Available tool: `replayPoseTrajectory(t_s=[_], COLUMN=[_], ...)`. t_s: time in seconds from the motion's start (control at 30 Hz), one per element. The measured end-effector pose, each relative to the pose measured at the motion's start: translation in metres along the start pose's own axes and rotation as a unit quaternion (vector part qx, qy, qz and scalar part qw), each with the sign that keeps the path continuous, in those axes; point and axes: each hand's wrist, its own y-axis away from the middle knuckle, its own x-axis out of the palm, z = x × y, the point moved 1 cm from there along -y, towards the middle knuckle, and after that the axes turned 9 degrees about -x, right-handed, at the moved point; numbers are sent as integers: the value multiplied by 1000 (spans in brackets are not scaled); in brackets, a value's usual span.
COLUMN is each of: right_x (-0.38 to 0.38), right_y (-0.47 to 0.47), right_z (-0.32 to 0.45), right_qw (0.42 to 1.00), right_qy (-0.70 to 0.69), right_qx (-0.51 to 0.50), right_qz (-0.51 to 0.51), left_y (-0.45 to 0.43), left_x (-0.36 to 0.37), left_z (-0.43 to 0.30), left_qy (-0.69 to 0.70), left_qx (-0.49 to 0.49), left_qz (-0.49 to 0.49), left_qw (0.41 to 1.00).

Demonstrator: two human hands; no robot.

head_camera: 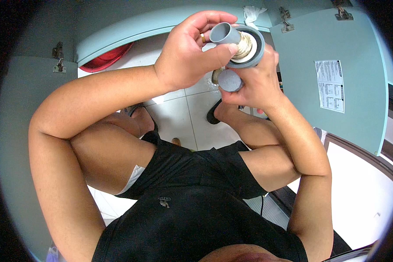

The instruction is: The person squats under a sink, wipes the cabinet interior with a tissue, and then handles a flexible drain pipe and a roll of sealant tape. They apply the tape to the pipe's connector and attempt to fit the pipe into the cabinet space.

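Both hands hold a grey plastic drain pipe fitting (261, 49) up near the cabinet opening. A short open-ended pipe stub (220, 33) points up towards me from it. Around the stub's base is a stained, threaded-looking section (245, 46), ringed by a white washer-like ring (254, 50). My left hand (186, 49), with a gold ring on one finger, has its thumb against the stained section and its fingers behind the stub. From the right, my right hand (260, 82) grips the fitting's lower side. Beside its thumb is a round grey end (230, 81).
A light-blue cabinet edge (124, 41) runs in front of me. The cabinet door (298, 72) on the right stands open, bearing a printed sheet (329, 85). A red basin (109, 59) rests on the tiled floor (175, 113). White cloth (253, 14) hangs behind the fitting.
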Motion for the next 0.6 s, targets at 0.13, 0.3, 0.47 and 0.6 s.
replayPoseTrajectory(t_s=[0.13,0.3,0.47,0.6], right_x=[-10,-16,-17,-14], right_y=[-14,-25,-24,-15], right_z=[4,7,7,4], right_qw=[998,995,988,991], right_qy=[8,-10,-35,-62], right_qx=[-55,-89,-138,-116], right_qz=[-26,-49,-67,-18], left_y=[-2,-5,-3,-2], left_x=[1,3,2,-1], left_z=[-1,1,-4,-3], left_qy=[22,-62,-25,52], left_qx=[16,105,46,33], left_qz=[15,0,-1,0], left_qw=[1000,993,999,998])
